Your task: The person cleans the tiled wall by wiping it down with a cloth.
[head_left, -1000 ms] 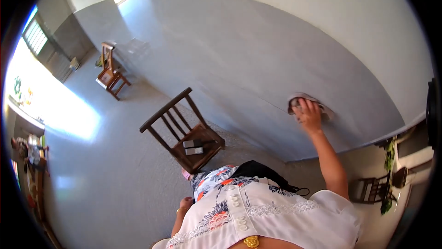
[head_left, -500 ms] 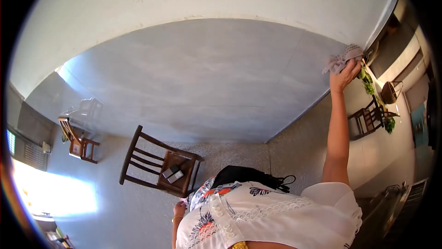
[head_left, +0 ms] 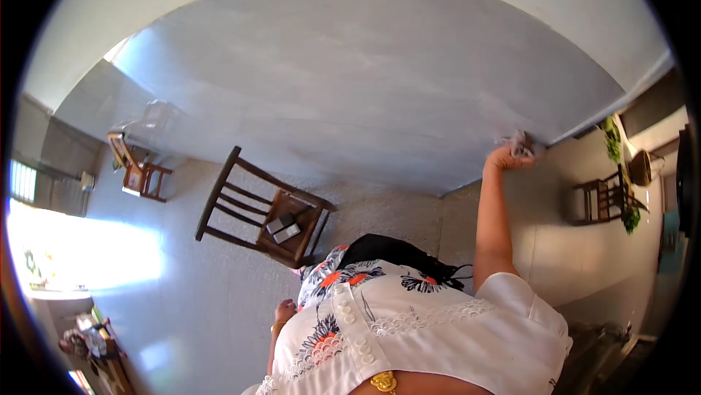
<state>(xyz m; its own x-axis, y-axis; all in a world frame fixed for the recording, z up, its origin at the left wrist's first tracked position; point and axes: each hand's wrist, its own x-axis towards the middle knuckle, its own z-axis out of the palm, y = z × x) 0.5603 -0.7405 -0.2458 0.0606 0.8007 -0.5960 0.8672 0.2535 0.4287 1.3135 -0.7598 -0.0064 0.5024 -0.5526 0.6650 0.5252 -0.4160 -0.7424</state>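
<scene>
My right hand (head_left: 509, 159) is closed round a crumpled greyish-pink cloth (head_left: 520, 144) and holds it against the lower right part of the grey wall (head_left: 350, 66), near its edge. Low beside my body, at the hem of the white flowered blouse (head_left: 409, 322), is my left hand (head_left: 285, 310). Its fingers are curled, and whether anything lies inside them is too small to tell.
A dark wooden chair (head_left: 252, 209) with two small boxes (head_left: 283, 228) on its seat stands between me and the wall. Another chair (head_left: 135, 169) is farther left. At the right are a wooden chair (head_left: 599, 199), green leaves (head_left: 612, 139) and a basket (head_left: 640, 169).
My right hand first moved up with the cloth to the wall's right edge, then came back down along it. My left hand stays low at my side. The view has shifted.
</scene>
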